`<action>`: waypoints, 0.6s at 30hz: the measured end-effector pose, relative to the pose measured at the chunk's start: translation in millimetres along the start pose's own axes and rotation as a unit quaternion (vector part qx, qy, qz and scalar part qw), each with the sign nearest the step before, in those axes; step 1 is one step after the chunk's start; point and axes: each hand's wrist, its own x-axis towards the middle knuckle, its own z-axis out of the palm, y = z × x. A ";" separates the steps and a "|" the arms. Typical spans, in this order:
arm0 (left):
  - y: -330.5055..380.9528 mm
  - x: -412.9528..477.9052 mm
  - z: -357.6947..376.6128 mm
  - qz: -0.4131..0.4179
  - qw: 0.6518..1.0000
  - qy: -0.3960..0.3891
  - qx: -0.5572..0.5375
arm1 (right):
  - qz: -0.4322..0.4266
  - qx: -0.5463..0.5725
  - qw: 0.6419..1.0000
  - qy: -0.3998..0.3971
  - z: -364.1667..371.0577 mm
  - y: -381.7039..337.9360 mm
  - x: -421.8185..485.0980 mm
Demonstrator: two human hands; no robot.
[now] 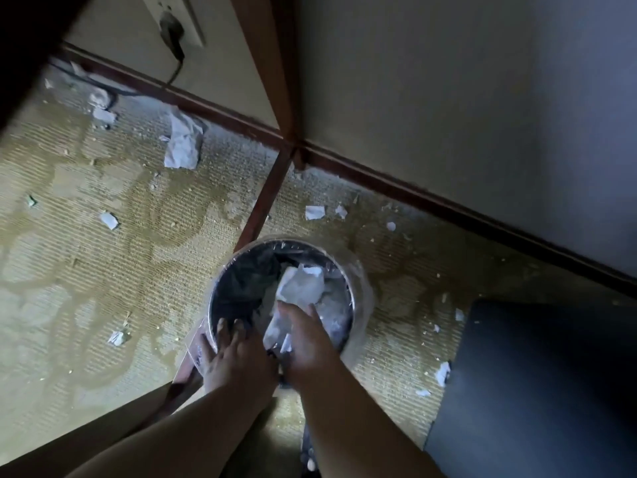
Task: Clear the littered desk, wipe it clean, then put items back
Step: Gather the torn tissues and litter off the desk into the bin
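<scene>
Crumpled paper (300,287): inside the bin (349,291), which stood on carpet beside a desk leg (265,198).
Right hand (306,343): palm down, fingers curled over the paper, clutching it.
Left hand (234,357): fingers hooked inside the near rim, thumb outside, gripping.
Scraps (181,139): scattered on the carpet.

A ribbed, yellowish carpet (86,270) marked with pale, winding stains covers the floor, and crumbs are scattered thickly along its far edge at the baseboard (220,113). A crumpled sheet of paper (182,139) lies near that edge and a dark cable (103,88) trails in the far left corner. Torn paper scraps (109,220) are dotted well apart across the carpet, and a round, plastic-lined waste bin (215,294) stands near the middle.
</scene>
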 end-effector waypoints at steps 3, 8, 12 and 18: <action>0.6 -41.1 -43.2 -0.011 0.999 0.031 0.011 | -0.037 -0.034 0.998 0.031 6.4 -7.4 -62.8; 9.1 -114.8 -143.5 0.054 0.987 0.144 0.034 | -0.261 -0.270 0.922 0.090 -0.5 -45.9 -185.8; 6.8 -192.7 -234.5 0.103 0.963 0.248 -0.005 | -0.334 -0.342 0.865 0.149 10.6 -87.3 -295.7; -59.9 -314.3 -339.1 0.161 0.923 0.346 -0.046 | -0.457 -0.441 0.753 0.169 64.7 -100.0 -443.1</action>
